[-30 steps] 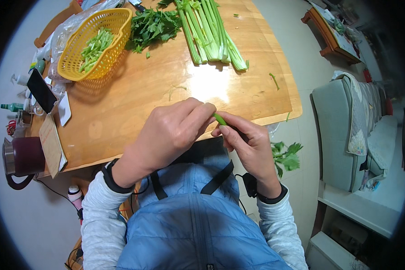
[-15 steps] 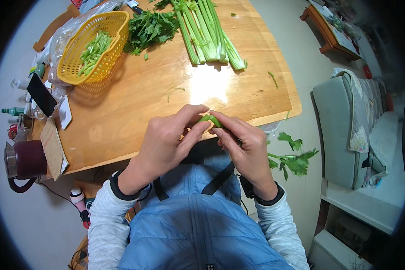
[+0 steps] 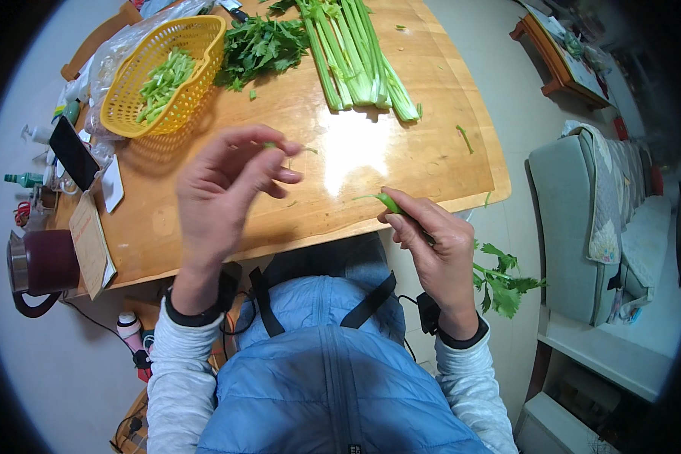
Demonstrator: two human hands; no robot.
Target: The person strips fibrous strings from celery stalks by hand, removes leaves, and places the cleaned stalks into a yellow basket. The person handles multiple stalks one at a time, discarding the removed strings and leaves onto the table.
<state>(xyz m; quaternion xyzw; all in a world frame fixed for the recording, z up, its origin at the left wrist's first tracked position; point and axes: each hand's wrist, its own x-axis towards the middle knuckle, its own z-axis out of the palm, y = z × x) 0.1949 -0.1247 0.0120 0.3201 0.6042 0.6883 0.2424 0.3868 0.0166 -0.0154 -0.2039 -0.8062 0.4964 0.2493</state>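
Note:
My right hand (image 3: 437, 246) grips a green celery stalk (image 3: 390, 202) over the table's near edge. A thin string hangs out from its broken end, and its leaves (image 3: 507, 286) stick out past the hand on the right. My left hand (image 3: 223, 185) is raised over the table, its thumb and fingers pinching a small celery piece (image 3: 270, 144) with a fine strand trailing from it. The two hands are well apart. Beyond my left hand stands a yellow basket (image 3: 204, 72) holding short cut celery pieces (image 3: 164, 87).
A heap of celery leaves (image 3: 263, 51) and a bunch of trimmed celery stalks (image 3: 359, 64) lie at the table's far side. Green scraps (image 3: 464, 139) dot the wooden table (image 3: 431, 163). At left are a phone (image 3: 74, 153), a notebook (image 3: 92, 244) and a dark red kettle (image 3: 49, 261).
My hands were together on the celery stalk. Now my left hand has pulled away up and left with a small piece, while my right has shifted slightly right with the stalk.

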